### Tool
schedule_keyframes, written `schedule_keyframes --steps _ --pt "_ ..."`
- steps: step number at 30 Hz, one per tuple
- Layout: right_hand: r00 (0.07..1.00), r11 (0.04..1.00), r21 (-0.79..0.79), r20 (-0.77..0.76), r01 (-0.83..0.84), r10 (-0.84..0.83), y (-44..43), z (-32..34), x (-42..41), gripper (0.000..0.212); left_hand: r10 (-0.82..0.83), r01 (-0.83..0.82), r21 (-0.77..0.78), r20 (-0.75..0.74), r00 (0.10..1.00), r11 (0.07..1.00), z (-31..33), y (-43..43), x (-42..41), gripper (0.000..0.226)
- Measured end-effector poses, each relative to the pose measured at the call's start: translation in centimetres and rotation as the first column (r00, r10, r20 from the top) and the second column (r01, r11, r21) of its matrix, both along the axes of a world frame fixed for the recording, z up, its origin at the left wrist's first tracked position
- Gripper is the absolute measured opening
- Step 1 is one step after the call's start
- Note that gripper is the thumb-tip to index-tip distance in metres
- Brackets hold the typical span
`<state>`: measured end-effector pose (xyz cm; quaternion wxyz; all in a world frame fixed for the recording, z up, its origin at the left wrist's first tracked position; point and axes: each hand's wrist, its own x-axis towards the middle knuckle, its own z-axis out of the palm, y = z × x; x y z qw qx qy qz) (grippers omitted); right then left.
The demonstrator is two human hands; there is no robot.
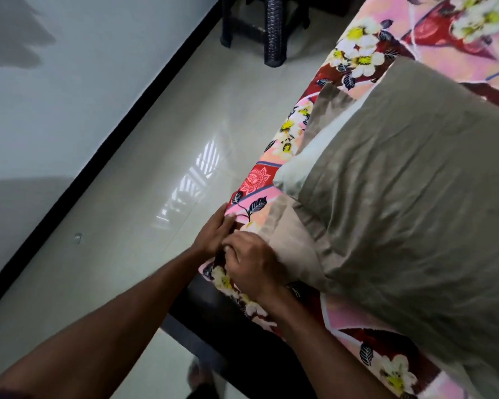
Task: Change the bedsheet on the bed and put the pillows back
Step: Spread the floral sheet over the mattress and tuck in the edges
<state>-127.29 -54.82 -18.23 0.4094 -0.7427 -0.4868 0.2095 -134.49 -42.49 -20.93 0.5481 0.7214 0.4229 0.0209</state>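
Observation:
A pink and red floral bedsheet (355,56) covers the bed along the right side. A large taupe pillow (421,203) lies on it, with a paler pillow (297,165) showing under its left end. Both my hands are at the sheet's edge near the bed's side. My left hand (213,230) lies with straight fingers against the sheet's edge. My right hand (252,263) has its fingers curled over the sheet beside the pillowcase flap (288,237); what its fingertips grip is hidden.
The dark bed frame (228,321) shows below the sheet. Glossy pale floor tiles (144,197) run between the bed and a white wall with a black skirting (127,122). A dark stool (271,27) stands at the top. A foot shows at the bottom.

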Motion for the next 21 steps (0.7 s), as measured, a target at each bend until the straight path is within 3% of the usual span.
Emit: schedule_keyframes --steps 5,8,11,13,15,17,19,21 --pt "0.976 0.974 -0.072 0.049 0.215 -0.212 5.9 -0.5 2.1 0.045 -0.022 0.021 0.015 0.007 1.0 1.0 -1.9 -0.2 -1.4 0.04" --pt "0.903 0.912 -0.136 0.258 0.386 -0.344 8.9 -2.4 5.4 0.056 -0.031 0.03 -0.031 -0.033 0.999 0.999 -2.4 0.3 -1.7 0.057" --pt "0.793 0.793 -0.281 0.486 0.54 -0.367 10.5 -4.0 7.7 0.067 -0.086 0.088 -0.055 0.049 0.995 0.995 -3.3 1.5 -2.4 0.049" --pt "0.719 0.704 -0.344 0.608 0.621 -0.338 12.4 -5.1 7.1 0.067 -0.171 0.176 -0.173 0.04 0.984 0.969 -4.6 3.9 -3.3 0.049" --pt "0.699 0.741 -0.321 0.663 0.589 -0.269 14.3 -5.7 6.3 0.06 -0.232 0.23 -0.321 0.034 0.972 0.919 -5.8 7.2 -4.5 0.04" --pt "0.725 0.804 -0.318 0.662 0.503 -0.192 14.8 -5.9 6.8 0.055 -0.321 0.325 -0.368 0.072 0.944 0.871 -6.1 10.3 -5.1 0.024" --pt "0.786 0.853 -0.273 0.576 0.446 -0.227 15.9 -5.8 7.2 0.054 -0.352 0.332 -0.348 0.009 0.936 0.876 -5.5 14.2 -5.8 0.017" --pt "0.796 0.839 -0.22 0.499 0.498 -0.343 16.1 -5.0 7.6 0.053 -0.34 0.325 -0.348 0.017 0.94 0.879 -4.2 17.5 -5.7 0.022"
